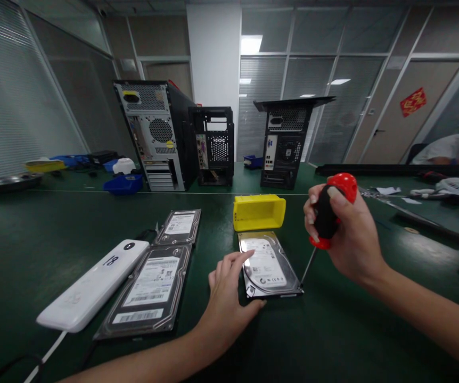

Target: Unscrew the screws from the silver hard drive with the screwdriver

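A silver hard drive [262, 266] with a white label lies on the green table in front of me. My left hand [229, 290] grips its left side, the index finger on the label and the thumb by the near edge. Wrapped closed around the red and black handle of a screwdriver [329, 213] is my right hand [347, 229]. The screwdriver's shaft slants down to the drive's near right corner, its tip at that corner. Whether the tip sits in a screw is too small to tell.
Behind the drive a yellow bin [259, 213] lies with its opening toward me. Two more hard drives [149, 290] and a white power bank [93, 284] with a cable are at left. Computer cases [161, 133] stand farther back. A person [449, 146] sits at far right.
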### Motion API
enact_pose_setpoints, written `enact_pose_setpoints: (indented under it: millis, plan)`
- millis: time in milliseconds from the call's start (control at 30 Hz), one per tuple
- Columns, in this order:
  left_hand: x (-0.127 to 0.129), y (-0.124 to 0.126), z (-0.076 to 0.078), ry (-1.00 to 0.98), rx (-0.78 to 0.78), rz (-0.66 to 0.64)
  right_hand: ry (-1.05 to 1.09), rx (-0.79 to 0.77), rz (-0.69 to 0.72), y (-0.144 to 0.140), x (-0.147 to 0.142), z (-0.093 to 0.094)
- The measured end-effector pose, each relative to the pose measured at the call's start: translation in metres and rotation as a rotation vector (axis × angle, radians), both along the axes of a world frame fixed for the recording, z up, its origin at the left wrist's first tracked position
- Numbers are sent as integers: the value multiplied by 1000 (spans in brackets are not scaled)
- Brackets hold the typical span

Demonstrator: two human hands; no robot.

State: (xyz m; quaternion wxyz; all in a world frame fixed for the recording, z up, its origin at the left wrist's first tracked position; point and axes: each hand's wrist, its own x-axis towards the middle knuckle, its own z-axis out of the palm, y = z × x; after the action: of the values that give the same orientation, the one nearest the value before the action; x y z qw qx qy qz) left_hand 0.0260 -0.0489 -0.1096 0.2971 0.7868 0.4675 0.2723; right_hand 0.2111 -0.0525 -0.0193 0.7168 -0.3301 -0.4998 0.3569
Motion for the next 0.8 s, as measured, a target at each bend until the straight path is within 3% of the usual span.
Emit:
enact_pose_setpoints:
  millis: [367, 567, 800]
  plan:
    - [0, 1, -3, -7, -5, -4, -13, 24, 48, 1, 1, -1]
    - [0, 1, -4, -18, 20, -13, -48, -26, -63, 3, 3, 1]
    - [0, 0, -2, 1, -3, -11, 28, 4, 20, 1, 3, 3]
